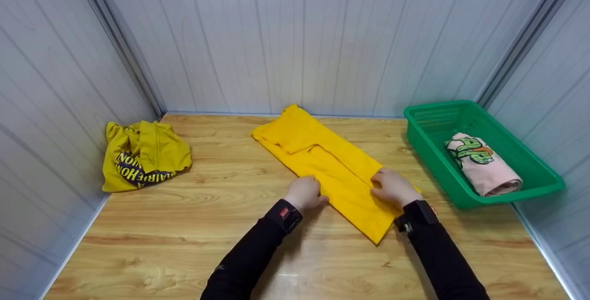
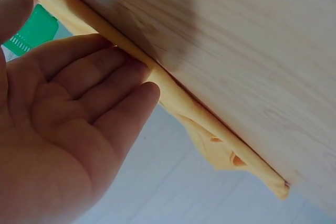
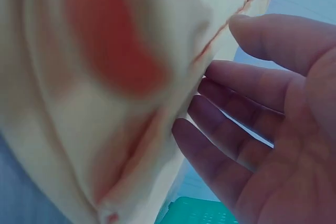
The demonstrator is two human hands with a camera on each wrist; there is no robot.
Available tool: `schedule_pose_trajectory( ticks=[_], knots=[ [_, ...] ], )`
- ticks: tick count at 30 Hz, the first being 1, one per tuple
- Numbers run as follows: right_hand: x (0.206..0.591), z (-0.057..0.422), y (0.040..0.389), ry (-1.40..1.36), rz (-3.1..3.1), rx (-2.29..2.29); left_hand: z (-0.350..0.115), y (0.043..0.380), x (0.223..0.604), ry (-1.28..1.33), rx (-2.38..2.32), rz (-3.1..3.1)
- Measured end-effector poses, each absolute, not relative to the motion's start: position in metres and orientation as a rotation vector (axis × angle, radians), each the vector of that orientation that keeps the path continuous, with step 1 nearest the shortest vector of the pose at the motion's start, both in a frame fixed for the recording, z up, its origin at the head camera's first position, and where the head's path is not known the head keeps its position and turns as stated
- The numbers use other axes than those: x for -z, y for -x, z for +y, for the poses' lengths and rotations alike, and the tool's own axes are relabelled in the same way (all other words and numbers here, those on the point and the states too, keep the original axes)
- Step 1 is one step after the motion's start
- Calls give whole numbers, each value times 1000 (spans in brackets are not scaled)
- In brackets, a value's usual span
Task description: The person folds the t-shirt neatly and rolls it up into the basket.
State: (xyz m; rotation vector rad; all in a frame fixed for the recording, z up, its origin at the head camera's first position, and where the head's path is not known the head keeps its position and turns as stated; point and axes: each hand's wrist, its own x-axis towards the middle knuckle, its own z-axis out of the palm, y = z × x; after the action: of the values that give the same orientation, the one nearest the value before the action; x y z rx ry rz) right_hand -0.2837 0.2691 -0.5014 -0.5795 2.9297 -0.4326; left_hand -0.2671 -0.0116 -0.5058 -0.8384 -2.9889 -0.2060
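A yellow garment, probably a T-shirt (image 1: 327, 171), lies folded into a long strip, slanting across the middle of the wooden table. My left hand (image 1: 305, 194) is at its near left edge. In the left wrist view, the fingertips (image 2: 137, 69) touch that edge with the fingers nearly straight and the thumb apart. On the strip's right side, near its lower end, rests my right hand (image 1: 392, 188). The right wrist view shows its fingers (image 3: 226, 108) extended and touching the cloth, the thumb apart from them.
To the right stands a green plastic basket (image 1: 431, 161) holding a rolled pink garment (image 1: 484, 166) with a green print. A crumpled olive-yellow garment (image 1: 147, 155) with lettering lies at the left. Pale panel walls (image 1: 295, 37) border the wooden table (image 1: 184, 240) behind and on both sides.
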Motion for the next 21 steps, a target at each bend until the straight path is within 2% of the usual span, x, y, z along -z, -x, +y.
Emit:
schedule_pose_trajectory(
  ticks=[10, 21],
  knots=[
    [498, 264, 276, 617, 2881, 468, -12, 282, 508, 800, 132, -3034],
    [501, 256, 264, 832, 2866, 487, -13, 293, 510, 757, 68, -3074]
  ],
)
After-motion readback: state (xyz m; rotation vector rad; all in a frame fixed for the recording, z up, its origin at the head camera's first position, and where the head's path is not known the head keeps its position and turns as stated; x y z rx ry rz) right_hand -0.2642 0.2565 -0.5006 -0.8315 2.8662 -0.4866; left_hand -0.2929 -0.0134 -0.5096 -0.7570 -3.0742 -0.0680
